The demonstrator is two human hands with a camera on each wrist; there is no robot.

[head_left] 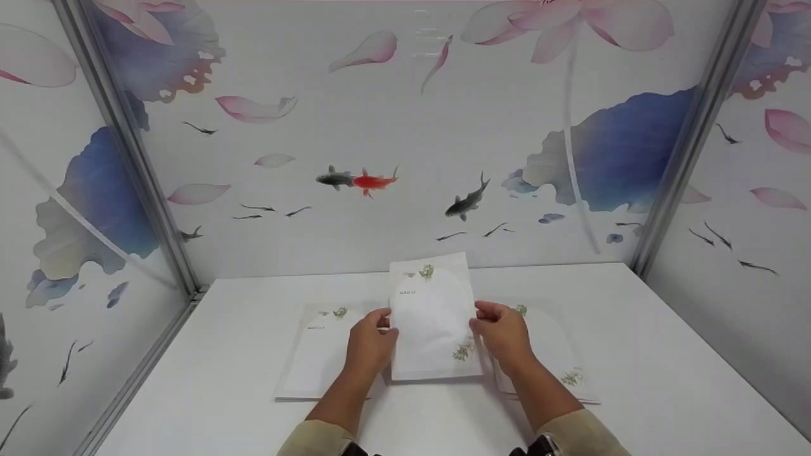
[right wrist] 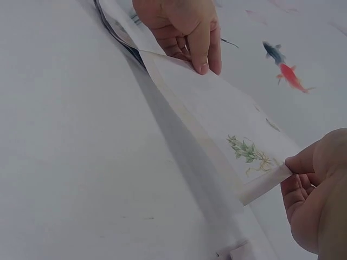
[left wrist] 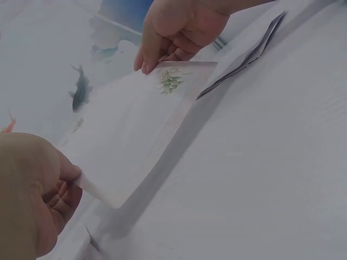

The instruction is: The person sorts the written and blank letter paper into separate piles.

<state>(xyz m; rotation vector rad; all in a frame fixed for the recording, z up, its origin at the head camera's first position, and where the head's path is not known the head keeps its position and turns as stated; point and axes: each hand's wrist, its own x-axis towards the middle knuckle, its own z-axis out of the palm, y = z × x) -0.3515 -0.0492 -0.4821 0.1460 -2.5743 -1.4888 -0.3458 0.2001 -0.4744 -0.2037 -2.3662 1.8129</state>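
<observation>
A flat white paper packet (head_left: 431, 316) with green plant prints at its corners is held up over the middle of the table, its top tilted toward the back wall. My left hand (head_left: 372, 342) pinches its left edge between thumb and fingers. On the opposite edge, my right hand (head_left: 504, 332) pinches it the same way. The right wrist view shows the right thumb on the packet's face beside a plant print (right wrist: 249, 150). In the left wrist view, the packet's lower edge (left wrist: 157, 173) casts a shadow on the table.
Similar white packets lie in a left pile (head_left: 317, 361) and a right pile (head_left: 545, 348), each partly covered by a forearm. Behind the white table (head_left: 253, 304) stands a wall (head_left: 393, 126) printed with fish and petals, with metal posts (head_left: 127, 145) at its corners.
</observation>
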